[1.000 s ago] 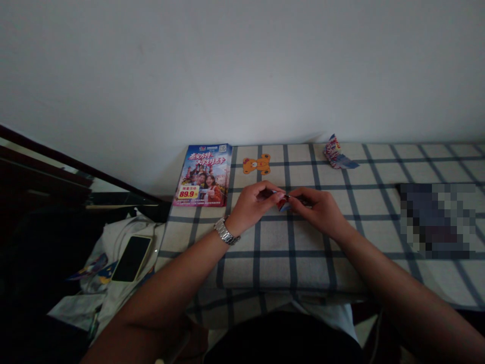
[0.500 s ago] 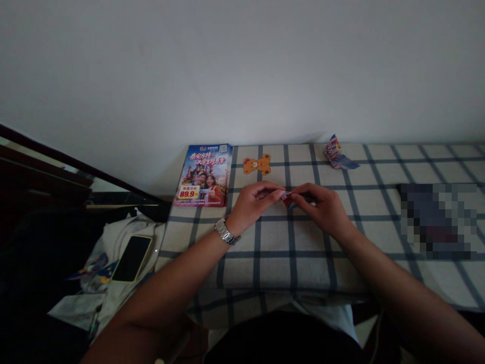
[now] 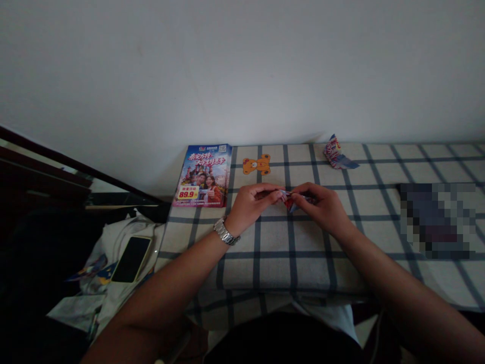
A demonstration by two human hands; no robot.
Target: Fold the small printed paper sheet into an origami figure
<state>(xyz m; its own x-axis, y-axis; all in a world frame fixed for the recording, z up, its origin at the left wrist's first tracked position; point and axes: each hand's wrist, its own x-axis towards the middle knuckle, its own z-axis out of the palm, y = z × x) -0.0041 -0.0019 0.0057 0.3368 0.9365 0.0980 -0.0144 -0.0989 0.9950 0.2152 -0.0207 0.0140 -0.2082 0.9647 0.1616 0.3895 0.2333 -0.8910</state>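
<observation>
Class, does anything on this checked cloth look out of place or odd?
A blocky pixelated patch at the right of the checked tablecloth stands out: whatever lies there is obscured. A crumpled printed paper also sits askew near the wall.

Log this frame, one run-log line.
left hand: pinches folded printed paper | right hand: pinches same paper | nearby: teddy bear cutout, brochure | surface: checked cloth

Room for passage is left on the checked desk [image 3: 288,263] toward 6 o'clock from the left hand [image 3: 252,203] and right hand [image 3: 322,208]. The way is obstructed by a brochure [image 3: 202,174] at 10 o'clock, a crumpled wrapper [image 3: 336,154] at 1 o'clock, a blurred object [image 3: 435,220] at 3 o'clock, and the wall [image 3: 242,76] at 12 o'clock.
</observation>
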